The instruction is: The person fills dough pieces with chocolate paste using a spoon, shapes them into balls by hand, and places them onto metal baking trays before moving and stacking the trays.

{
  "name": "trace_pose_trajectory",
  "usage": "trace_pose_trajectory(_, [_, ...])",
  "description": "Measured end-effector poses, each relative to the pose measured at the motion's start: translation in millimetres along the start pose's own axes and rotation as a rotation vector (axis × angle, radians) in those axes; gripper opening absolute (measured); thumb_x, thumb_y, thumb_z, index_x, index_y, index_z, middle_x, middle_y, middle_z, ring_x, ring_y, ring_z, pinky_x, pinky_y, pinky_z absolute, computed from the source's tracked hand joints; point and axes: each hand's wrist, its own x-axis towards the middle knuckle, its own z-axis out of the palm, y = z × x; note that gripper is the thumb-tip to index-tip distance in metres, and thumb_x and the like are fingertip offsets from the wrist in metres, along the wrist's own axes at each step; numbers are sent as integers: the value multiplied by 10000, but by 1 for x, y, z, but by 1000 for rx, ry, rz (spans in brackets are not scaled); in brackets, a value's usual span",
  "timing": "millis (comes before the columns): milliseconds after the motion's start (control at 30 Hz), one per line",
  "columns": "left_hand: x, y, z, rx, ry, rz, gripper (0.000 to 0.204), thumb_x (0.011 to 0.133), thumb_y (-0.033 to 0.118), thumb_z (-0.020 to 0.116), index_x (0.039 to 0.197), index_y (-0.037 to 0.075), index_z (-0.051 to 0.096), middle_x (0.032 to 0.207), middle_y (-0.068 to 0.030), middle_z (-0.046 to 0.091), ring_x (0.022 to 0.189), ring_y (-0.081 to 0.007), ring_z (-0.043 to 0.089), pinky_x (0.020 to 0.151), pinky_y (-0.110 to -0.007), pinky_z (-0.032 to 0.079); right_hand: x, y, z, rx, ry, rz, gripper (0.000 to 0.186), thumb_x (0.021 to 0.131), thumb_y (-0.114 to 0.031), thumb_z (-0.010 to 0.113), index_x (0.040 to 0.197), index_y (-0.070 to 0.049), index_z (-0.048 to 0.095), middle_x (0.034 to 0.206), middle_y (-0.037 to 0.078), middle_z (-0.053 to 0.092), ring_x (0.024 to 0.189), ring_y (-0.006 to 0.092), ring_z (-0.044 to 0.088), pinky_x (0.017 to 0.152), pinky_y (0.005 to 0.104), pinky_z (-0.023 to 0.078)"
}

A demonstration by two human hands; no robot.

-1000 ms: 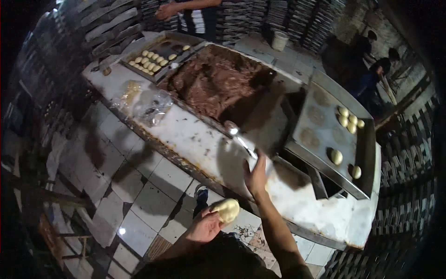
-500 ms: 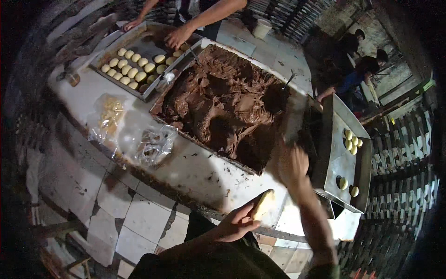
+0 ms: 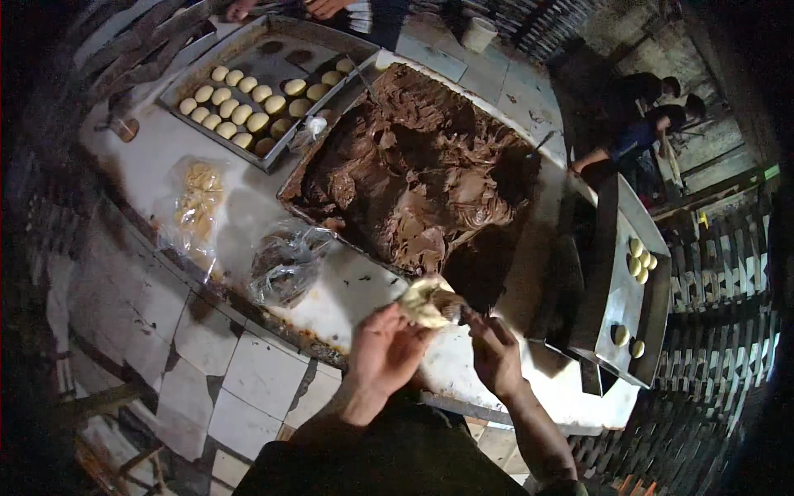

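Observation:
Above the near edge of the table, my left hand point(image 3: 385, 351) holds a flattened piece of pale dough point(image 3: 423, 302), fingers beneath and around it. My right hand point(image 3: 496, 354) grips a small spoon-like tool, its exact kind unclear, whose end carries brown paste point(image 3: 447, 302) against the dough. Just beyond both hands lies a wide, shallow tray heaped with thick chocolate-brown paste point(image 3: 413, 178). Two more utensils stick out of that paste, a thin handle point(image 3: 361, 76) at the far left and another handle point(image 3: 542, 142) at the far right.
A metal tray point(image 3: 273, 162) with rows of pale dough balls is at far left; a tilted metal tray point(image 3: 614, 307) with several more is at right. Clear plastic bags point(image 3: 285, 263) lie on the white table point(image 3: 546, 388). A co-worker's hand point(image 3: 327, 7) shows at the top; other people sit far right.
My right hand has come back from the paste tray to the dough, bringing brown paste. My left hand has risen with the dough, now turned. The co-worker's hands have withdrawn from the left tray.

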Motion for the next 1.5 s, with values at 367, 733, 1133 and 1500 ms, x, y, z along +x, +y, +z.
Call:
trace_pose_trajectory(367, [-16, -62, -40, 375, -251, -162, 654, 778, 16, 562, 1347, 151, 270, 1090, -139, 505, 923, -262, 560, 736, -375, 502, -69, 59, 13, 76, 383, 233, 149, 837, -116, 572, 854, 19, 632, 874, 137, 583, 847, 247, 530, 743, 362, 424])
trace_pose_trajectory(733, [-74, -293, -79, 526, 24, -73, 302, 929, 107, 385, 1221, 32, 375, 1082, -143, 545, 938, -214, 567, 805, -324, 493, -237, 111, -105, 140, 78, -346, 312, 735, -98, 692, 971, 27, 532, 892, 153, 582, 758, 272, 569, 633, 381, 463])
trace_pose_trajectory(1133, [-23, -583, -120, 1117, -253, -63, 294, 833, 43, 588, 1092, 23, 450, 1054, -93, 512, 905, -200, 564, 775, -320, 540, -455, 228, -204, -151, 305, 216, 283, 703, 38, 535, 966, -54, 577, 1303, 192, 330, 1237, 425, 263, 1004, 504, 285])
trace_pose_trajectory(1500, [-39, -515, -148, 2193, -621, 134, 525, 801, 146, 654, 1257, 27, 420, 1230, -148, 505, 1156, -228, 473, 963, -346, 374, -455, 324, -148, -140, 258, 410, 216, 782, -59, 529, 987, -6, 566, 1090, 161, 530, 1001, 358, 475, 839, 421, 398])
